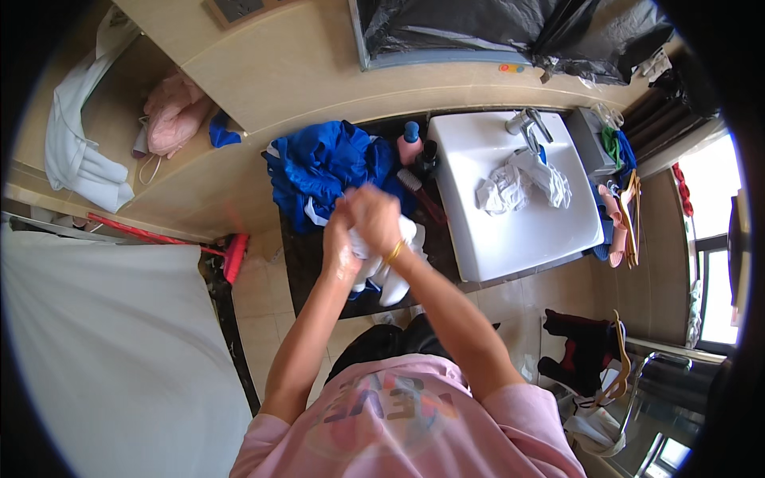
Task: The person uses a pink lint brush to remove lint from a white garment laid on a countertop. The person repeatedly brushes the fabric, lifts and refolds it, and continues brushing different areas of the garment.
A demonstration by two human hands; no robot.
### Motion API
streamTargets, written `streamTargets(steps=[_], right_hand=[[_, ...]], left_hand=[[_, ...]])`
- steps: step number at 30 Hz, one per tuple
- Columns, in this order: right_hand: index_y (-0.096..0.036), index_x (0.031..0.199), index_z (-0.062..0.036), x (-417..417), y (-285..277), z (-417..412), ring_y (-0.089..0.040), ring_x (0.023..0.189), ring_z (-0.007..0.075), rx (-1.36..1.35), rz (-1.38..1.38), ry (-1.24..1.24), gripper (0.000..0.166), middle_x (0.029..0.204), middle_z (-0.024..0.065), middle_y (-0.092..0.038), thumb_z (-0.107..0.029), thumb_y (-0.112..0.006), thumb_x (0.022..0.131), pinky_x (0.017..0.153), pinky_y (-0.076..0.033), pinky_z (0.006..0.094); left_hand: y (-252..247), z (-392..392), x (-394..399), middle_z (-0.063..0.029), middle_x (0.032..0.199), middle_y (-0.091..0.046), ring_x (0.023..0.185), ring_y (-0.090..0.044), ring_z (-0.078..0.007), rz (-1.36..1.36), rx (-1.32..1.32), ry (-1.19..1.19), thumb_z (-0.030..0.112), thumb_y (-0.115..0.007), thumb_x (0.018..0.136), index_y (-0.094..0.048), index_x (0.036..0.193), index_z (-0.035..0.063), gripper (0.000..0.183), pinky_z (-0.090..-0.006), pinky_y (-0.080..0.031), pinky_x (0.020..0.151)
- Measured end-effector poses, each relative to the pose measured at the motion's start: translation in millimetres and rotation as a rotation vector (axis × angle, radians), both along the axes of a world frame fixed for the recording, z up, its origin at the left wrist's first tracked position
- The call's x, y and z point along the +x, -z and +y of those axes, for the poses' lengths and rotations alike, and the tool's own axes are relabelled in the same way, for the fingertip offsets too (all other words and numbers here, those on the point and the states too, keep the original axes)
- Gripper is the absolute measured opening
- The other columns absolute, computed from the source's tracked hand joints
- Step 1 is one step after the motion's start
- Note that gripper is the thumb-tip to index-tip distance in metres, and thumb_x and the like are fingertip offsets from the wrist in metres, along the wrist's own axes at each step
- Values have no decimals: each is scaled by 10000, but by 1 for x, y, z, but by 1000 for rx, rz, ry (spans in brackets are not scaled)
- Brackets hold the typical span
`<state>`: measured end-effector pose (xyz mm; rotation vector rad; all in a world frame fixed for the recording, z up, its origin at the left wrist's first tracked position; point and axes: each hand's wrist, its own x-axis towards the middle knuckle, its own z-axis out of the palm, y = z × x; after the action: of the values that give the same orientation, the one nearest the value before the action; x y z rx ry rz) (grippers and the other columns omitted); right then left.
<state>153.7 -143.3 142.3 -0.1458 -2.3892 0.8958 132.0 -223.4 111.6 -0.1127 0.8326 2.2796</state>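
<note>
Over the dark counter (433, 263), my left hand (339, 242) grips a bunched white cloth garment (394, 290). Its wrist looks wet or soapy. My right hand (378, 218), blurred by motion, is closed on the upper part of the same garment, against my left hand. A gold-coloured bracelet circles the right wrist. Part of the garment hangs below my hands toward the counter's front edge. Just beyond my hands lies a heap of blue cloth (334, 158). A scrubbing brush (418, 188) rests to the right of them, beside the sink.
The white sink (472, 245) holds wet-looking white cloth (505, 188) beneath the chrome faucet (529, 125). A pink bottle with a blue cap (410, 146) and a dark bottle (427, 158) stand left of it. Slippers (612, 230) and wooden hangers (630, 221) hang at right. A red broom (235, 258) leans at left.
</note>
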Motion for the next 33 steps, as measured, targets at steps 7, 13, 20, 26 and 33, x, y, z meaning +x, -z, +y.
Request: streamTargets(steps=[7, 13, 20, 26, 33], right_hand=[[-527, 724, -17, -8, -2, -11, -527, 579, 347, -321, 109, 45, 173, 627, 195, -517, -181, -550, 774, 519, -417, 381], [-557, 773, 21, -7, 9, 28, -475, 497, 194, -681, -38, 214, 305, 571, 132, -521, -276, -521, 833, 488, -390, 334], [-521, 747, 28, 27, 11, 93, -398, 508, 179, -652, -228, 354, 362, 557, 145, -463, -314, -478, 856, 517, -379, 308], [-529, 841, 8, 47, 17, 67, -442, 585, 113, -714, -60, 212, 272, 645, 75, -497, -262, -502, 849, 548, -392, 261], [-557, 839, -27, 78, -2, -16, -535, 777, 270, -596, 9, -338, 87, 789, 123, -551, -90, -533, 784, 691, -422, 335]], left_hand=[[14, -19, -14, 32, 663, -469, 609, -453, -92, 40, 344, 61, 409, -430, 868, -449, 715, 161, 291, -260, -401, 589], [-32, -4, 6, 11, 731, -517, 656, -499, -91, -66, -330, 54, 371, -533, 827, -499, 758, 106, 276, -241, -422, 616], [-33, -64, -55, -37, 908, -528, 885, -492, -128, 905, -790, 550, 83, -583, 775, -516, 963, 19, 210, -258, -395, 790], [-27, -47, -58, -85, 766, -485, 781, -494, -276, 1743, -1373, 52, -3, -626, 620, -573, 766, 84, 178, -363, -430, 645], [50, -33, -69, -1, 711, -469, 627, -487, -135, 304, -765, -373, 271, -452, 867, -476, 825, 90, 187, -253, -422, 572]])
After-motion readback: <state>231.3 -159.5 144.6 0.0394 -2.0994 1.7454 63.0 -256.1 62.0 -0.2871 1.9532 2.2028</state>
